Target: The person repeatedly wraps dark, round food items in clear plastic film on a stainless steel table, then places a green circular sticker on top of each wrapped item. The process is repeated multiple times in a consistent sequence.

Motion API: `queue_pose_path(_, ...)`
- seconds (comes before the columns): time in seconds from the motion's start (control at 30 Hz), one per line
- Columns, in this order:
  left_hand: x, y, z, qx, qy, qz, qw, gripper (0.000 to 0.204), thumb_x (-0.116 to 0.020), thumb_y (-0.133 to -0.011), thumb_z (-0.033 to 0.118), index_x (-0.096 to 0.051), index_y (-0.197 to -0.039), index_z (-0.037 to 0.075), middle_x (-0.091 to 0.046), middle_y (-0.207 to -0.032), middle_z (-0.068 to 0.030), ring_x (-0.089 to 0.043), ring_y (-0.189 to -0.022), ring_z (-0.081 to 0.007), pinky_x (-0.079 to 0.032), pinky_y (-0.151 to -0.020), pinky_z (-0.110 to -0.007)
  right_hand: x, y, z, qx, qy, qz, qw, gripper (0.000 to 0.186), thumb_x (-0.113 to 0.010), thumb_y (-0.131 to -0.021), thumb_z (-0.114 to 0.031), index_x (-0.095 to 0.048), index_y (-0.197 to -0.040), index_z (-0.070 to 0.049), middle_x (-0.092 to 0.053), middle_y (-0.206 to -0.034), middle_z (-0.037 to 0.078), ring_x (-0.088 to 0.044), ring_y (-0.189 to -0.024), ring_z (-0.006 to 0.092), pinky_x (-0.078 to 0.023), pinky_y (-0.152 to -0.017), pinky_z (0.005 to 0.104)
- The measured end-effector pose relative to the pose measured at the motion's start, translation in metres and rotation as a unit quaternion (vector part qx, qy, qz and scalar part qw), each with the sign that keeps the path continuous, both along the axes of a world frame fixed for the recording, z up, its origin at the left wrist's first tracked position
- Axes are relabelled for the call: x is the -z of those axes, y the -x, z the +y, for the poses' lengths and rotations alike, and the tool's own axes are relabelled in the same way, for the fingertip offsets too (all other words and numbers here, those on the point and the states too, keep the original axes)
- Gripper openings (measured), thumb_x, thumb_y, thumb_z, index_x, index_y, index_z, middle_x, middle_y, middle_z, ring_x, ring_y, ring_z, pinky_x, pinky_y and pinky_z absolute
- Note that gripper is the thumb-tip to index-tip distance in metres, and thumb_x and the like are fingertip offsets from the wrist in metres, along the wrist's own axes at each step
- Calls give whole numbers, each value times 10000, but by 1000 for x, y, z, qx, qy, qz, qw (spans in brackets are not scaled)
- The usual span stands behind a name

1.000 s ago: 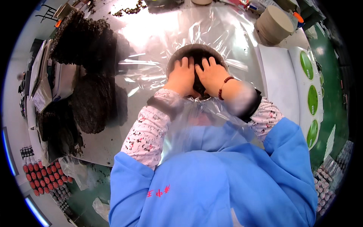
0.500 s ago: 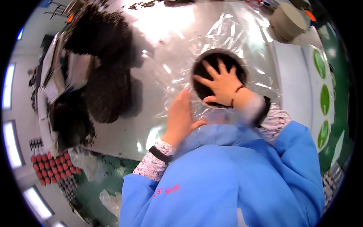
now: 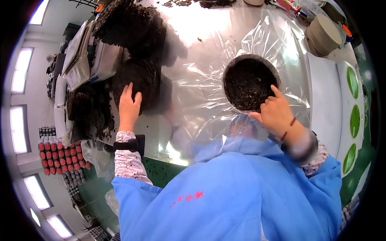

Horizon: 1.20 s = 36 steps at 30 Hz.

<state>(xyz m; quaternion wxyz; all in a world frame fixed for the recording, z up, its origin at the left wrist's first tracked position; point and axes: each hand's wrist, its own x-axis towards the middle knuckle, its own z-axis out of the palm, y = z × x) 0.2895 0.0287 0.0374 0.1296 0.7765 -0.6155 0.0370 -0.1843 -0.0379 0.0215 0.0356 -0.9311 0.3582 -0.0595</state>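
A round, greyish-beige tub (image 3: 274, 67), lined w/ crinkled clear plastic film (image 3: 209, 104), is seen right of centre on the light grey tabletop (image 3: 149, 140), filled w/ a dark brown, grainy, fibrous-looking mass (image 3: 250, 83). Its near-right rim is met by the R hand (image 3: 278, 114): index finger extended, thumb stuck out, other fingers curled; nothing is seen pinched, though whether the rim is pressed can't be told. The L hand (image 3: 129, 107) is held w/ fingers spread over the near edge of a thick, dark brown, round slab (image 3: 144, 78) at the left; no grip is seen, & actual contact can't be told. Beyond that slab, a taller, ragged-edged dark stack (image 3: 130, 24) is seen. Handling, judged by looks: slab prob. fairly light, dry-ish, crumbly at edges, so best taken from both sides w/ flat palms; film thin, slippery, easily torn, best pinched at loose margins; tub prob. stiff, best held by its outer wall.
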Motion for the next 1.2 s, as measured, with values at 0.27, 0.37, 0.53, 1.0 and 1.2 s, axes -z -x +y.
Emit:
queue_pose_path(0.27, -75, 31, 4, 13, 311, -241, 919, 325, -431, -989, -6, -550, -1289, -43, -628, -1278, -168, -625, -1146, -338, -513, -961, -391, 0, 17, -4, -20, -39, -126, 991, 361, -691, -850, -347, -679, -908, 9, -670, -953, 156, -631, -965, 308, -378, -1102, 483)
queue_pose_path(0.37, -102, 106, -10, 25, 429, -87, 899, 303, -423, -1039, 82, -571, -1255, -70, -658, -1203, -192, -651, -1087, -294, -522, -935, -369, -25, 31, -27, 69, -71, -271, 958, 320, -684, -898, -262, -658, -1084, -3, -648, -1191, 172, -612, -1111, 314, -450, -1003, 405)
queue_pose_path(0.53, -53, 226, -56, 5, 292, 513, 807, 251, -542, -1023, 145, -607, -1183, -37, -635, -1017, -46, -575, -931, -149, -477, -865, -269, -34, 7, -88, 210, -153, -532, 806, 359, -657, -929, -326, -662, -1097, -8, -702, -989, 168, -663, -899, 287, -513, -815, 368)
queue_pose_path(1.0, 47, 322, -99, 321, 106, 58, 939, 256, -763, -765, 265, -668, -786, 28, -523, -1178, -131, -456, -1176, -338, -330, -1043, -463, 38, 12, -115, 194, 40, -238, 951, 179, -658, -927, -269, -662, -963, -94, -658, -675, 137, -651, -612, 336, -506, -559, 402)
queue_pose_path(1.2, 41, 323, -101, 371, 137, 64, 916, 207, -759, -754, 212, -647, -679, 55, -582, -720, -67, -584, -851, -265, -439, -898, -424, 44, 9, -113, 170, 88, -261, 946, 152, -661, -929, -258, -667, -935, -106, -644, -649, 117, -637, -577, 310, -495, -532, 376)
